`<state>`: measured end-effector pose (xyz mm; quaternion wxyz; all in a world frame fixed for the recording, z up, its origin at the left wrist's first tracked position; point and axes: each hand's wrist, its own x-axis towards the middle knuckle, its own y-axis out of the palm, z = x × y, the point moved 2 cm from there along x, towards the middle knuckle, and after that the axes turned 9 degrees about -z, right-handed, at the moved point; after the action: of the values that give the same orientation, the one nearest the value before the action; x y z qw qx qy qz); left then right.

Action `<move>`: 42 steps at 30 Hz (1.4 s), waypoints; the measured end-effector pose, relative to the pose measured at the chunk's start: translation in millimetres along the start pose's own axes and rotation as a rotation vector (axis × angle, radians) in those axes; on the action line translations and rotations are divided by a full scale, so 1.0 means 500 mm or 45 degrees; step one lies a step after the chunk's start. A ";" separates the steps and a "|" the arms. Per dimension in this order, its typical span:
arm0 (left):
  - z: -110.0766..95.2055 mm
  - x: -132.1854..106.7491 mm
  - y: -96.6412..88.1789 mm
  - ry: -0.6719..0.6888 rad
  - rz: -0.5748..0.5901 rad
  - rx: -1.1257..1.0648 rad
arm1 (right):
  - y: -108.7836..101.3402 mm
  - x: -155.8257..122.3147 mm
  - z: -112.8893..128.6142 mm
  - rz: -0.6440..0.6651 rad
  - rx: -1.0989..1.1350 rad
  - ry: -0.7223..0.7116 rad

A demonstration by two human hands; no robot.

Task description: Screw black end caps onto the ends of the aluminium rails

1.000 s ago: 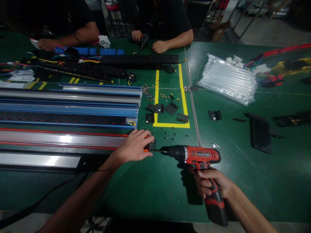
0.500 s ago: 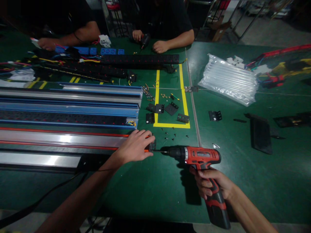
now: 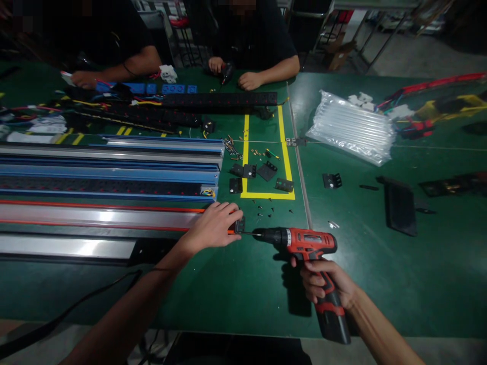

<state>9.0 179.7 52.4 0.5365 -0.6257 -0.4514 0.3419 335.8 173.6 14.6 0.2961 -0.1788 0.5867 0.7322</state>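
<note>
My left hand is wrapped over the right end of a long aluminium rail with orange edges. A black end bracket sits at that end, partly covered by my fingers. In my right hand is a red and black cordless drill, gripped by its handle. The drill lies level, its thin bit pointing left and reaching the bracket; whether it sits on a screw is too small to tell. Several small black screws lie on the table just beyond the bit.
More blue-edged rails lie behind mine. Loose black brackets rest around the yellow tape rectangle. To the right are a bubble-wrap pack and a black flat piece. Across the table, a co-worker's hand holds another drill.
The drill and my right hand have shifted slightly left and up in the picture, the bit still at the bracket. My left hand stays on the rail end. The whole view has moved a little.
</note>
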 end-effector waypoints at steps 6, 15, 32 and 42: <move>-0.002 -0.002 -0.007 -0.002 -0.009 -0.032 | 0.006 -0.001 -0.007 -0.035 0.023 -0.045; -0.001 -0.005 -0.006 -0.012 -0.042 -0.045 | 0.031 -0.008 -0.051 -0.092 0.105 -0.178; 0.001 -0.008 -0.001 0.012 -0.070 -0.022 | 0.044 -0.018 -0.201 -0.170 0.352 -0.389; 0.004 -0.018 -0.007 0.031 -0.219 -0.114 | 0.019 -0.075 -0.235 -0.318 0.487 -0.615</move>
<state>3.1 172.1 55.1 0.5407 -0.6122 -0.5118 0.2664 348.5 50.6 15.5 0.5425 -0.0117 0.5999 0.5879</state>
